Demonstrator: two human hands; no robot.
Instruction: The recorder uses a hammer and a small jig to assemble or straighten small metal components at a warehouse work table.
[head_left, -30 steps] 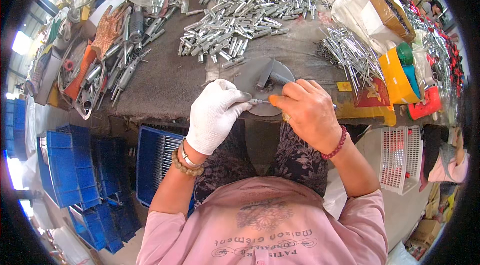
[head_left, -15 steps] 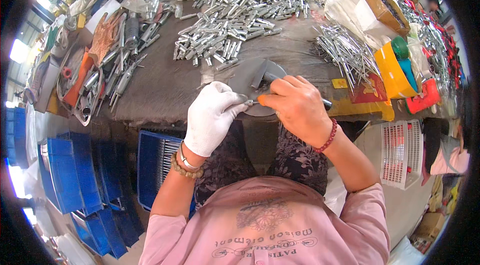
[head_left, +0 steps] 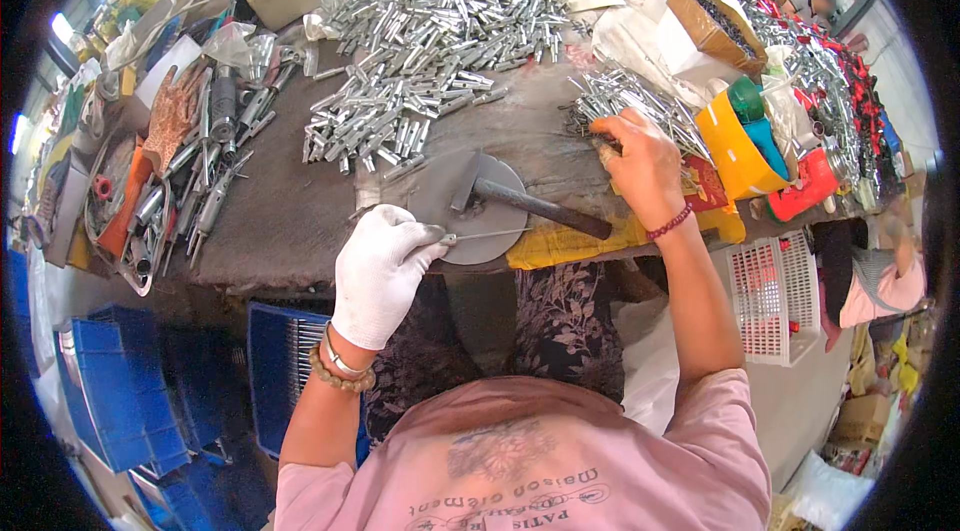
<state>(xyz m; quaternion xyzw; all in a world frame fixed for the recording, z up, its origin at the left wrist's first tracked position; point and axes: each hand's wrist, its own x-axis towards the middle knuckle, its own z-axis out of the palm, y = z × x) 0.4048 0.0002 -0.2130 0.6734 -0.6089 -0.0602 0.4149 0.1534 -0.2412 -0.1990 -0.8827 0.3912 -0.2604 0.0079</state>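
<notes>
at the far left we see stacked blue plastic crates (head_left: pixel 105 381) below the edge of the dark, worn bench (head_left: pixel 270 221), and on it a tangle of long grey metal tools (head_left: pixel 205 181) beside an orange-brown fabric glove (head_left: pixel 170 116). further in lies a wide heap of short shiny silver metal tubes (head_left: pixel 430 41), smooth and cylindrical, spilling toward us.

our left hand (head_left: pixel 378 271), in a white knit cotton glove with a beaded wooden bracelet at the wrist, is closed in a pinch on a thin silver metal pin (head_left: pixel 490 234), whose free end lies over the round flat grey metal disc (head_left: pixel 455 206) at the bench edge. on that disc rests a hammer with a dark handle and dull steel head (head_left: pixel 530 203), its handle reaching over a yellow cloth pad (head_left: pixel 570 241).

our bare right hand (head_left: pixel 640 166), a red bead bracelet at its wrist, lies fingers curled down on a loose bundle of long thin silver rods (head_left: pixel 640 101); we cannot tell whether it grips any. beyond stand a yellow plastic container (head_left: pixel 730 156) and a white plastic lattice basket (head_left: pixel 785 296).

half a second ago the right hand sat over the disc close to the left; now it has reached out to the rods, leaving the hammer uncovered.
</notes>
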